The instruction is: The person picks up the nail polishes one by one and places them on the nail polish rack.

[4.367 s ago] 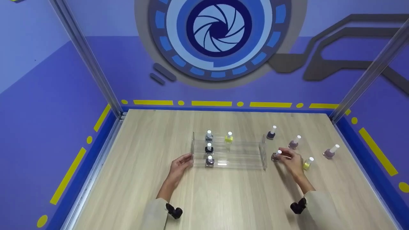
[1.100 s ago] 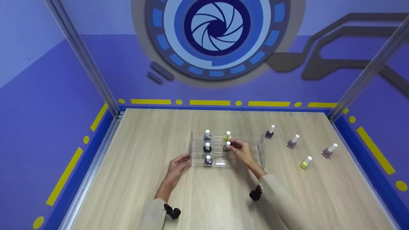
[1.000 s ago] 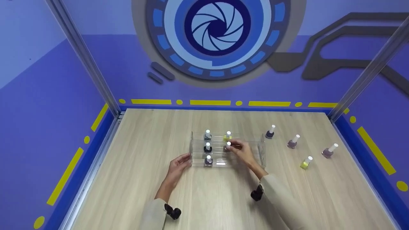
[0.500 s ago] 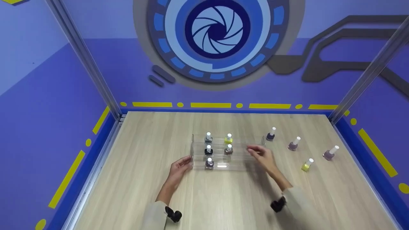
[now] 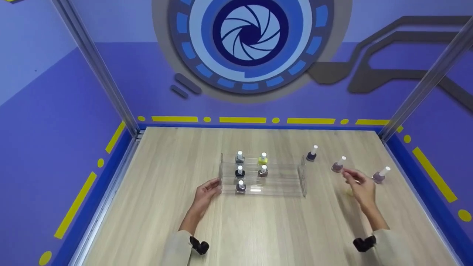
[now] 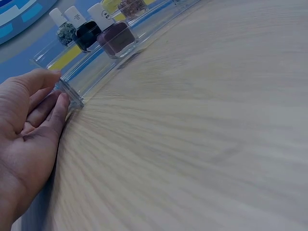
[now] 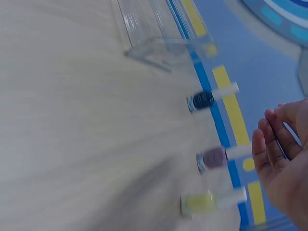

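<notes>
Fingers of the left hand [image 5: 207,190] rest straight against the left end of the clear rack [image 5: 292,181] mid-table, gripping nothing. The right hand [image 5: 360,186], loose and empty, hovers over the yellow bottle [image 7: 211,201] near the right edge; a hasty reach could topple the mauve bottle [image 5: 338,165] just beside it.

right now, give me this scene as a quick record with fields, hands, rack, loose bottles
left hand: rests against the left end of the clear tiered rack, holds nothing
right hand: fingers relaxed, holds nothing, above the table right of the rack
nearest to right hand: yellow bottle, largely hidden by the hand in the head view
bottles in rack: five, three in the left column, two beside them on the upper tiers
loose bottles: dark bottle, mauve bottle, lilac bottle, plus the yellow one
bottle caps: white
</notes>
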A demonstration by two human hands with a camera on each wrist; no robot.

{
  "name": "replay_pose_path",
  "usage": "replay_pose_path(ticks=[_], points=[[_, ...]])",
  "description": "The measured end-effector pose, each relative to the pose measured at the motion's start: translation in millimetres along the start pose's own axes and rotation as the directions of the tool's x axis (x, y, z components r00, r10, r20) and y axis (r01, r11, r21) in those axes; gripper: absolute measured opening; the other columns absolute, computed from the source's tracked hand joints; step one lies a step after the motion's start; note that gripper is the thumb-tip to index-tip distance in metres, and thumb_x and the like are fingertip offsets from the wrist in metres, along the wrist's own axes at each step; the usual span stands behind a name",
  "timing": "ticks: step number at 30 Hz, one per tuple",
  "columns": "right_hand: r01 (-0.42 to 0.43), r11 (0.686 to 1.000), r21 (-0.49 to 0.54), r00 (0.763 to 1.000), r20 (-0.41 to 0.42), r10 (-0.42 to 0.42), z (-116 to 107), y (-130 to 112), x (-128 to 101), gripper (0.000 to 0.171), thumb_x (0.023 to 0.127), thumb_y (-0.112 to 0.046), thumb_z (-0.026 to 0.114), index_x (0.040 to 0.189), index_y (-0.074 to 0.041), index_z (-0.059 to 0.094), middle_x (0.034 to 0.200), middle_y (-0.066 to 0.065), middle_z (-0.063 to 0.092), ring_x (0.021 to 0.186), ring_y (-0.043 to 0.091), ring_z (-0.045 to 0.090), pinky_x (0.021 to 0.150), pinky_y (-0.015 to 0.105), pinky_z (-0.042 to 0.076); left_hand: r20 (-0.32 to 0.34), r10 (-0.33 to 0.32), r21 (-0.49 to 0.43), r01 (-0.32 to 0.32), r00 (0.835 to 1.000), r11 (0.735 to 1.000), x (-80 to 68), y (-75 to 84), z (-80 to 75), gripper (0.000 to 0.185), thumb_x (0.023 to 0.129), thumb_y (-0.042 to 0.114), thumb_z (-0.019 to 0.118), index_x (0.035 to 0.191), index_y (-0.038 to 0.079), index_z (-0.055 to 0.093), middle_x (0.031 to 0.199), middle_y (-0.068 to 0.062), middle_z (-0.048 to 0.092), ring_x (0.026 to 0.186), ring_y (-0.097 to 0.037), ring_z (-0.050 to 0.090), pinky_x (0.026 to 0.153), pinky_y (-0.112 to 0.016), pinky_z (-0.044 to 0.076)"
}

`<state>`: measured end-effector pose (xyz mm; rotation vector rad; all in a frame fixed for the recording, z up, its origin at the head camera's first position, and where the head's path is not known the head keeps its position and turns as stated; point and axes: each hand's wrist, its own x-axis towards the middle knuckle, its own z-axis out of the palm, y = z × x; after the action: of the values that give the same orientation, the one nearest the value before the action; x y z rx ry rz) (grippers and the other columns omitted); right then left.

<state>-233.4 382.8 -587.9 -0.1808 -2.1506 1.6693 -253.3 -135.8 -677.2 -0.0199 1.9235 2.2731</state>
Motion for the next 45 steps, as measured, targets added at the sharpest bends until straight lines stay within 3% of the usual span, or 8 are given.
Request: replay_pose_path(ticks=[6, 12, 22, 29, 36, 45], points=[[-0.074, 0.994, -0.082, 0.987, -0.147, 0.062, -26.2, 10.1, -1.9, 0.026, 0.098, -0.005, 0.067, 0.117, 0.012, 0.068, 0.084, -0.028, 0.069, 0.081, -0.011, 0.063, 0.070, 0.004, 0.052, 0.001, -0.003, -0.020, 0.003, 1.000, 1.000, 1.3, -0.9, -1.0, 0.049, 0.099, 0.006, 0.064, 0.144, -0.009, 0.049, 0.150, -0.029, 0.050, 0.133, -0.021, 0.055, 0.102, -0.021, 0.054], [-0.122, 0.975, -0.187, 0.974, -0.211, 0.081, -34.3, 27.2, -9.8, 0.030, 0.094, -0.007, 0.071, 0.121, 0.005, 0.068, 0.088, -0.032, 0.062, 0.086, -0.014, 0.059, 0.072, -0.001, 0.047, -0.001, -0.014, -0.010, 0.014, 1.000, 1.000, 1.2, -0.8, -0.1, 0.048, 0.099, 0.007, 0.063, 0.143, -0.008, 0.051, 0.149, -0.027, 0.051, 0.135, -0.023, 0.055, 0.101, -0.019, 0.053], [-0.220, 0.940, -0.261, 0.969, -0.170, 0.179, -31.9, 35.5, -11.0, 0.036, 0.091, -0.012, 0.077, 0.122, 0.004, 0.068, 0.082, -0.034, 0.060, 0.076, -0.020, 0.055, 0.068, 0.001, 0.045, -0.019, -0.018, 0.023, 0.018, 1.000, 1.000, 0.8, 0.5, 0.6, 0.050, 0.099, 0.011, 0.065, 0.144, -0.006, 0.051, 0.150, -0.025, 0.052, 0.140, -0.031, 0.051, 0.103, -0.019, 0.052], [-0.284, 0.909, -0.305, 0.955, -0.177, 0.239, -31.7, 35.5, -10.9, 0.039, 0.091, -0.018, 0.078, 0.121, 0.004, 0.069, 0.079, -0.030, 0.060, 0.072, -0.017, 0.053, 0.064, 0.002, 0.046, -0.015, -0.026, 0.010, 0.027, 1.000, 1.000, -1.5, -1.0, 0.6, 0.048, 0.098, 0.008, 0.065, 0.142, -0.006, 0.053, 0.148, -0.024, 0.054, 0.133, -0.022, 0.057, 0.100, -0.019, 0.053], [-0.277, 0.923, -0.266, 0.960, -0.123, 0.252, -30.4, 36.1, -8.0, 0.038, 0.094, -0.014, 0.074, 0.127, 0.005, 0.066, 0.083, -0.034, 0.061, 0.077, -0.019, 0.055, 0.070, 0.001, 0.047, -0.011, -0.021, 0.005, 0.021, 1.000, 1.000, -0.2, 2.2, 1.3, 0.048, 0.099, 0.008, 0.064, 0.144, -0.005, 0.052, 0.150, -0.024, 0.052, 0.135, -0.022, 0.056, 0.102, -0.020, 0.053], [-0.211, 0.954, -0.214, 0.977, -0.051, 0.205, -22.2, 29.7, -8.1, 0.035, 0.094, -0.007, 0.072, 0.126, 0.008, 0.066, 0.085, -0.036, 0.063, 0.080, -0.019, 0.059, 0.073, 0.002, 0.050, -0.023, -0.034, 0.010, 0.035, 0.999, 0.999, -1.3, 0.8, 1.2, 0.048, 0.099, 0.010, 0.065, 0.143, -0.004, 0.053, 0.150, -0.022, 0.053, 0.136, -0.023, 0.055, 0.105, -0.020, 0.051]])
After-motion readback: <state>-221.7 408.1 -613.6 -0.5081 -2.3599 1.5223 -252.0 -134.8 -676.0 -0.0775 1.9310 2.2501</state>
